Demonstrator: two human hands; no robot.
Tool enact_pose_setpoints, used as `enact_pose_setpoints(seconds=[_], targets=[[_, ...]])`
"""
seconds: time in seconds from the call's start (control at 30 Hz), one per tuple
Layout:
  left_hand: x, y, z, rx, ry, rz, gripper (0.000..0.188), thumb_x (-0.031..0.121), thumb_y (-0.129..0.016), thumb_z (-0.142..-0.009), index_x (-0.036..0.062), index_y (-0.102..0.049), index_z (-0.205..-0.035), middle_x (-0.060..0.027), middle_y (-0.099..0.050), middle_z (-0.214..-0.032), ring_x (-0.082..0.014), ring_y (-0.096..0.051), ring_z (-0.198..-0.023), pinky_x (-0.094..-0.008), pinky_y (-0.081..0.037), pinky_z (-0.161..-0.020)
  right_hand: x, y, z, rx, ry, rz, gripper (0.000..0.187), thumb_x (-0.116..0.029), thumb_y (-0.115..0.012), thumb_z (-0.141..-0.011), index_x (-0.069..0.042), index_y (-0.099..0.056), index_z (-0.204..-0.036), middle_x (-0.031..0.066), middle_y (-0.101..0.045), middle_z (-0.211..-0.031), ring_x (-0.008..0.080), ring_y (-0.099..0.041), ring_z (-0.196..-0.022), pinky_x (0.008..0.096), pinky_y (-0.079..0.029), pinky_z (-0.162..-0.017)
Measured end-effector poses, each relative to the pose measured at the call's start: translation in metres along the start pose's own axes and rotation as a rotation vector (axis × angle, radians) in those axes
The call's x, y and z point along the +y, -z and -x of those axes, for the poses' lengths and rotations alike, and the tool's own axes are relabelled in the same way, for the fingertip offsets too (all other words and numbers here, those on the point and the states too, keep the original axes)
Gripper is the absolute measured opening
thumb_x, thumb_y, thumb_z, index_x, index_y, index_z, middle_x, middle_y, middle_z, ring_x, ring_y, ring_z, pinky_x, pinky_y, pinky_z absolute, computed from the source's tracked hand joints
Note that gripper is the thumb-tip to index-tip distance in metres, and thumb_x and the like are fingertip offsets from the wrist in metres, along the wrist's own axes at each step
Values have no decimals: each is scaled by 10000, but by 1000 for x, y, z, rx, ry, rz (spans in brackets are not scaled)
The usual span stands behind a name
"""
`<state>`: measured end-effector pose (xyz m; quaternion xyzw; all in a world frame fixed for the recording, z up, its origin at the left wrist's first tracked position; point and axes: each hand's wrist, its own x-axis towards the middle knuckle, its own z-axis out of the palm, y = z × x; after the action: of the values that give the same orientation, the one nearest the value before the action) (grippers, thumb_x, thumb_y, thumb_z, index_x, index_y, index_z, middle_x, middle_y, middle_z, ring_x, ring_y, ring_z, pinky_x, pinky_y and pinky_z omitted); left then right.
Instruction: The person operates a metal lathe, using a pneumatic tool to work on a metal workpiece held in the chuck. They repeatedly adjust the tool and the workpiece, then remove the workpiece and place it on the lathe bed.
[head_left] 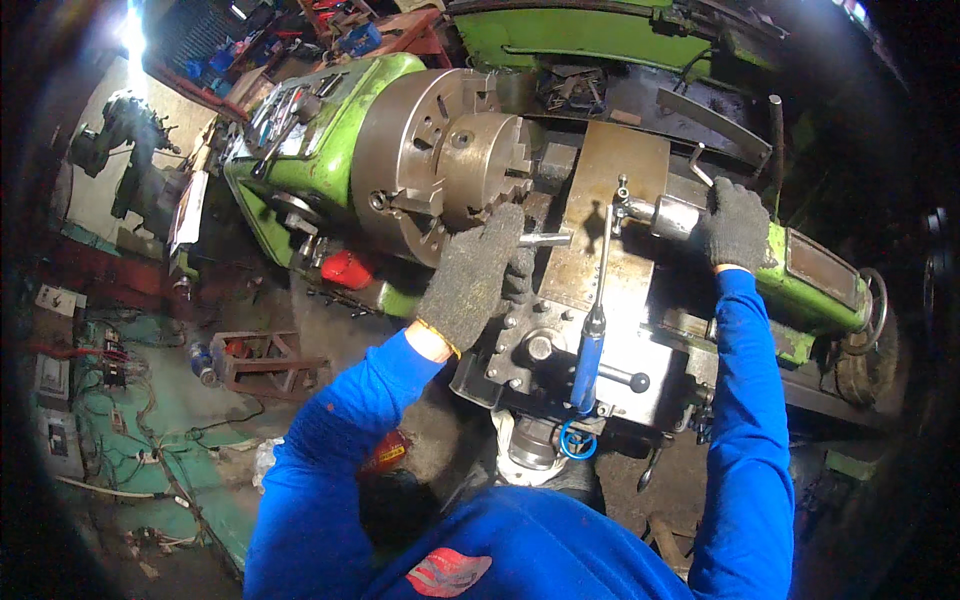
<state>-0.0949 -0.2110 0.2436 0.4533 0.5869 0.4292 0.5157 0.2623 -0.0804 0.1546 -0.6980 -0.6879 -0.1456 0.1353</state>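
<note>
My left hand (475, 275), in a dark knit glove, is in front of the lathe chuck (480, 165). Its fingers are closed round a short bright metal rod (546, 240), whose end sticks out to the right over the carriage. Part of the rod is hidden in the glove. My right hand (738, 228), gloved too, lies over the green tailstock (815, 270) with its fingers bent round it, just behind the bright quill (676, 217). A bent clamp lever (701, 165) rises beside those fingers.
Near my body, the tool post (540, 347) sits on the carriage with a black-knobbed handle (637, 382). A blue-handled tool with a long thin nozzle (590, 355) lies across it. Tools cover the green headstock (340, 130). Cables run over the green floor (215, 490) at left.
</note>
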Motion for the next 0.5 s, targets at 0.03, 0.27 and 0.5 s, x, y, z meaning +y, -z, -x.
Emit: enact_pose_setpoints(seconds=[0.03, 0.27, 0.5], targets=[[1, 2, -2, -1, 36, 46, 436, 462, -600, -1129, 86, -703, -935, -8, -659, -770, -101, -607, -614, -272, -486, -553, 1, 0, -3, 2, 1, -5, 298, -229, -736, -902, -151, -715, -1188, 125, -735, -1085, 375, -688, -1076, 522, -555, -915], [-77, 38, -74, -50, -1008, -1204, 325, 166, -624, -972, 73, -730, -1264, -160, -735, -1311, -374, -695, -1230, -492, -558, -1056, -6, -3, -5, -27, -17, 9, 304, -230, -721, -922, -147, -712, -1215, 141, -739, -1100, 374, -691, -1069, 524, -553, -909], [-150, 21, -120, -265, -803, -911, 298, 171, -665, -991, 64, -754, -1255, -149, -739, -1346, -371, -702, -1232, -483, -564, -1058, 6, -25, 1, 183, 50, 56, 284, -241, -748, -910, -143, -704, -1173, 134, -744, -1057, 392, -707, -1011, 525, -566, -879]])
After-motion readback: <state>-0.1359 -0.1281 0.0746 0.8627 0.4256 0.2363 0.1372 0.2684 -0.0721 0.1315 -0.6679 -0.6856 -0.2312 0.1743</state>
